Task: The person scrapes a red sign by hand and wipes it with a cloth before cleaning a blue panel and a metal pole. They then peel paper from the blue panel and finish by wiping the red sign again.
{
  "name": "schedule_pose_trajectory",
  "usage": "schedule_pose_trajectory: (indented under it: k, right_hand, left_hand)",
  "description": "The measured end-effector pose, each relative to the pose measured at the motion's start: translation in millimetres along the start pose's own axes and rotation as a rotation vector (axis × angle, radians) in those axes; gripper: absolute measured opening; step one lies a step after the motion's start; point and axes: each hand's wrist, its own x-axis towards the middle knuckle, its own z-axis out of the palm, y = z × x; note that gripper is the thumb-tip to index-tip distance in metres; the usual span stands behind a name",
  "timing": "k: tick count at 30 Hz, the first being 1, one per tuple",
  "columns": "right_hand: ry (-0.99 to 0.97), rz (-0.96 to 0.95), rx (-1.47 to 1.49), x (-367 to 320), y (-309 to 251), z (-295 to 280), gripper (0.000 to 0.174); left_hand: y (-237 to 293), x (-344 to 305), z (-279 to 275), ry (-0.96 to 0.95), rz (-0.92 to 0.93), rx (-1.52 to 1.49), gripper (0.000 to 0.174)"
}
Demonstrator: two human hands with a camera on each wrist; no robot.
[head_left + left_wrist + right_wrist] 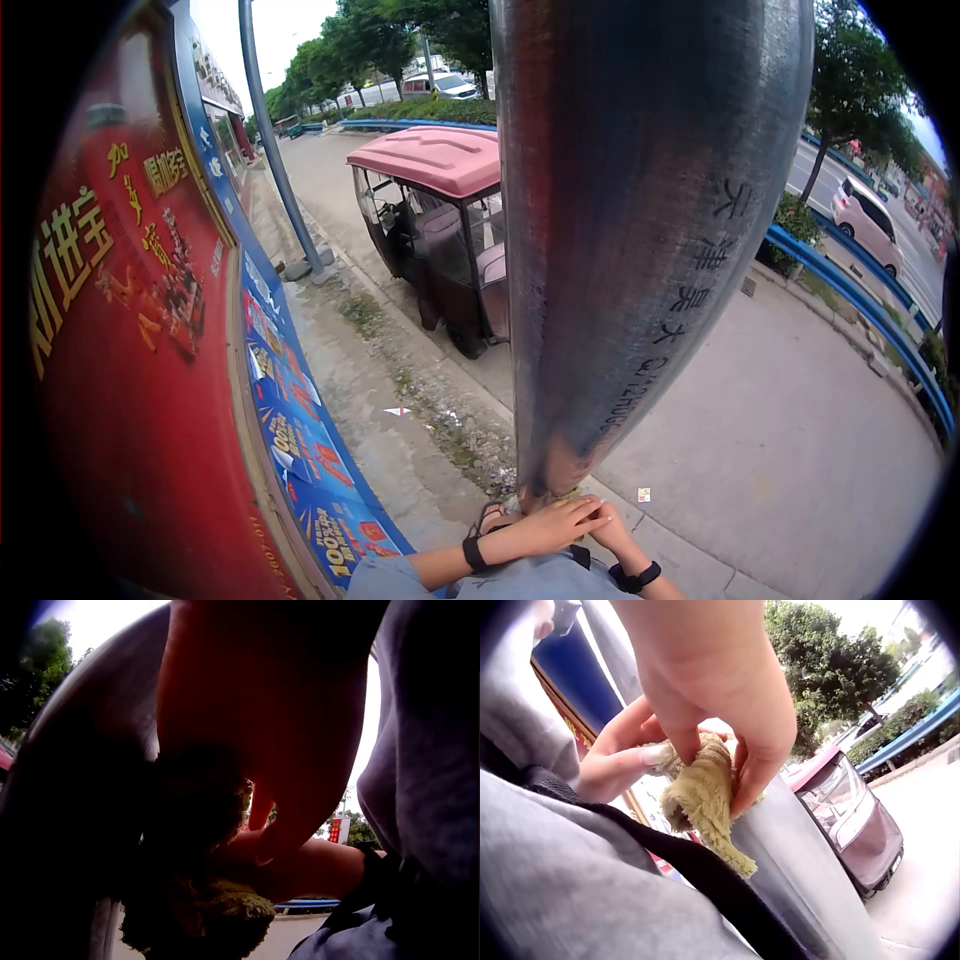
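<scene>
A crumpled yellow-green cloth [705, 791] is gripped by both hands close to a thick metal pole [640, 200]. In the right wrist view the right hand [720, 705] curls its fingers round the cloth from above, and the left hand [619, 754] pinches its edge with the thumb. The head view has the left hand [570, 522] and right hand [608, 525] together at the pole's lower end, the cloth mostly hidden beneath them. Dark in the left wrist view, the cloth [225, 911] hangs below the left hand [255, 735].
A pink-roofed three-wheeler [430, 160] is parked behind the pole. On the left stands a red wall poster [140, 400] above blue posters [310, 450]. A thinner pole [280, 150] rises farther back. Blue guardrails [860, 310] run along the road at right.
</scene>
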Motion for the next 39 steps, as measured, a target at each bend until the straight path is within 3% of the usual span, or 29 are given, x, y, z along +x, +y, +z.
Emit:
schedule_pose_trajectory:
  k: [2,5,6,9,14,17,20,24,26,30,33,36,39]
  right_hand:
    - [0.098,0.058,-0.062,-12.8,-74.9,2.4,0.039]
    - [0.251,-0.378,-0.197,-17.6,-147.7,0.2,0.038]
    - [0.315,-0.495,-0.261,-17.7,-171.6,0.2,0.041]
    - [0.408,-0.815,-0.525,-0.6,-200.4,4.8,0.050]
    - [0.534,-0.971,-1.064,22.8,-203.0,28.4,0.044]
    - [0.546,-1.028,-1.130,28.3,-184.7,34.6,0.041]
    - [0.458,-1.067,-1.108,31.1,-151.2,37.6,0.044]
    - [0.306,-1.033,-1.018,21.7,-140.2,28.4,0.040]
    - [0.304,-1.069,-1.013,14.9,-149.0,16.6,0.036]
    - [0.488,-1.260,-0.888,18.1,-192.2,-3.6,0.029]
    - [0.501,-1.309,-0.782,24.5,-235.2,-2.1,0.029]
    - [0.320,-1.219,-0.705,28.7,-260.7,12.1,0.033]
    - [0.148,-1.078,-0.722,34.1,-268.3,23.2,0.040]
  left_hand:
    - [6.7,-12.0,-25.8,0.178,0.036,-0.015,0.050]
    - [22.6,-29.8,-76.8,0.467,-0.019,0.155,0.047]
    - [25.9,-33.3,-80.9,0.597,-0.106,0.256,0.036]
    - [18.3,-36.0,-98.8,0.753,-0.162,0.398,0.037]
    - [1.0,-36.3,-91.8,0.836,-0.367,0.375,0.038]
    - [-8.7,-44.4,-65.0,0.895,-0.411,0.263,0.036]
    - [-14.5,-56.4,-34.3,0.822,-0.553,0.149,0.035]
    - [-8.8,-63.2,-19.0,0.691,-0.597,0.138,0.036]
    - [0.1,-52.9,-38.6,0.683,-0.543,0.131,0.036]
    - [-2.8,-26.2,-86.8,0.855,-0.210,0.339,0.036]
    - [-0.8,-4.1,-129.0,0.953,-0.137,0.441,0.033]
    - [-5.4,7.8,-149.0,1.090,-0.191,0.344,0.029]
    - [-14.1,5.0,-143.1,1.081,-0.420,0.102,0.026]
